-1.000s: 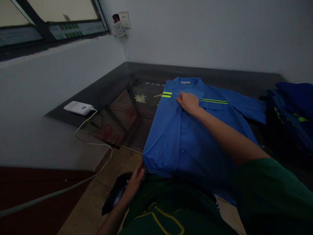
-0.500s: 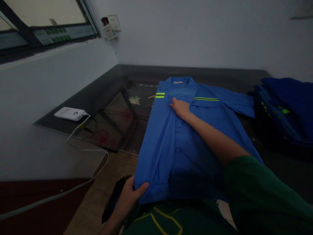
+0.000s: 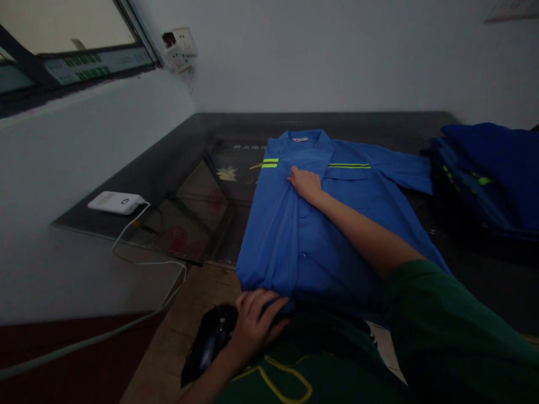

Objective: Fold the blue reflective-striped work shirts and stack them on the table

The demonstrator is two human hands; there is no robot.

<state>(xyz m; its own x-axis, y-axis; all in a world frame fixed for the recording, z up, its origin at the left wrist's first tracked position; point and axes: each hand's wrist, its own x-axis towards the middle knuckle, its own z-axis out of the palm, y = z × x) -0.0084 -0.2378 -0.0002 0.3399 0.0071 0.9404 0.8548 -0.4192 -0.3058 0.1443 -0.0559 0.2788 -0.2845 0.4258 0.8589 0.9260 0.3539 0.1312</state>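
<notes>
A blue short-sleeved work shirt (image 3: pixel 345 241) with yellow-green reflective stripes lies front up, its collar at the far end. My right hand (image 3: pixel 305 184) is closed on the front near the collar, and creases run down from it. Along the near hem, my left hand (image 3: pixel 256 321) touches the cloth with its fingers apart. The left side of the shirt is folded inward, and its left sleeve is out of sight. Part of the hem drops over the table's near edge.
The shirt rests on a dark glossy table (image 3: pixel 138 168). To the right stands a stack of folded blue garments (image 3: pixel 497 174). A white device (image 3: pixel 115 202) with a cable (image 3: pixel 126 227) lies on the left. Wall sockets (image 3: pixel 181 50) are behind, and a black item (image 3: pixel 208 336) is below.
My left hand has released its pinch on the lower left corner and moved right along the hem, fingers spreading. The near hem now hangs lower. My right hand keeps its grip.
</notes>
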